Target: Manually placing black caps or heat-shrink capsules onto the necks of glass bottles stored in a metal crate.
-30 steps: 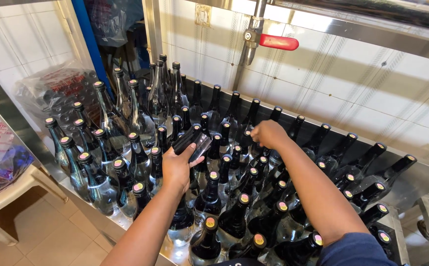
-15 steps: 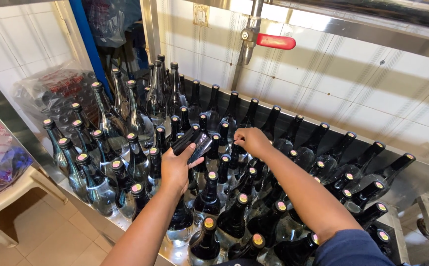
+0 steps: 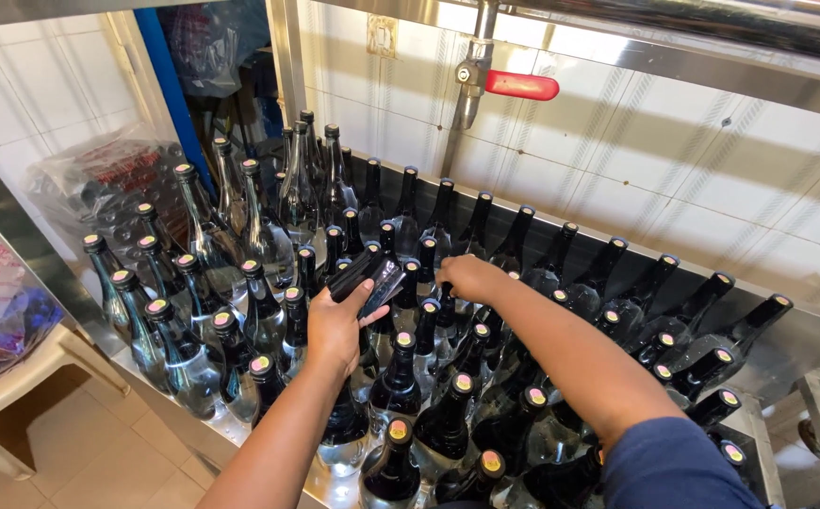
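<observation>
White glossy tiles, steel tray (image 3: 787, 330) | left hand (image 3: 333, 325) grasping dark sleeves (image 3: 366, 280) | right hand (image 3: 469, 277) clenched on glass bottle neck (image 3: 444, 300)

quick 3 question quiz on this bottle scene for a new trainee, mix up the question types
1. True or false: the left hand holds a flat dark object above the bottles.
2. Multiple choice: the handle on the valve at the wall is A) blue B) red C) green.
3. Fill in: the right hand reaches down among the bottle ____.

Key: 1 true; 2 B; 3 necks.
</observation>
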